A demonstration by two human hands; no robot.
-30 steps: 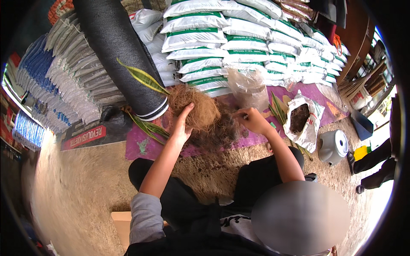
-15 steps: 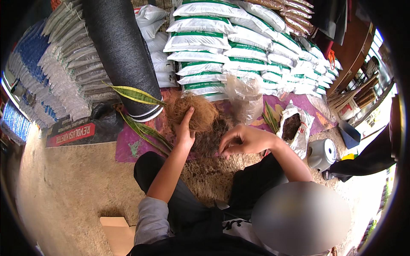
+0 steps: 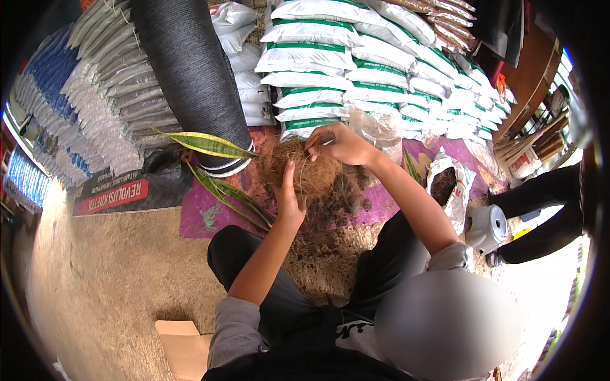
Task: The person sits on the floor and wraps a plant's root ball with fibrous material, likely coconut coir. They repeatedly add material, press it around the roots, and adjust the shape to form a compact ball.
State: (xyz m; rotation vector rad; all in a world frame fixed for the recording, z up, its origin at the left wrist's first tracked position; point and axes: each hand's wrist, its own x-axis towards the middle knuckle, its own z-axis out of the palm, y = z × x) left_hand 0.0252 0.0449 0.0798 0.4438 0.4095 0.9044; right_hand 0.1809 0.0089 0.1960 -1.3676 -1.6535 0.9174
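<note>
A round ball of brown coconut fibre [image 3: 311, 174] is held up over a purple mat [image 3: 203, 216]. My left hand [image 3: 289, 203] cups the ball from below, fingers pointing up against its near side. At the ball's top edge, my right hand [image 3: 340, 143] pinches a tuft of fibre. Loose fibre and soil [image 3: 337, 206] lie scattered on the mat under the ball. A plant with long green, yellow-edged leaves [image 3: 210, 145] lies just left of the ball.
Stacked white and green sacks [image 3: 356, 63] fill the back. A black mesh roll [image 3: 190, 70] stands at left, above a dark banner [image 3: 121, 193]. An open bag of soil [image 3: 448, 184], a grey jug [image 3: 488, 227] and another person's dark legs [image 3: 546, 216] are at right. A wooden stool [image 3: 181, 346] sits behind me.
My right hand has risen from the ball's lower right side to its top and now pinches fibre there. My left hand stays under the ball.
</note>
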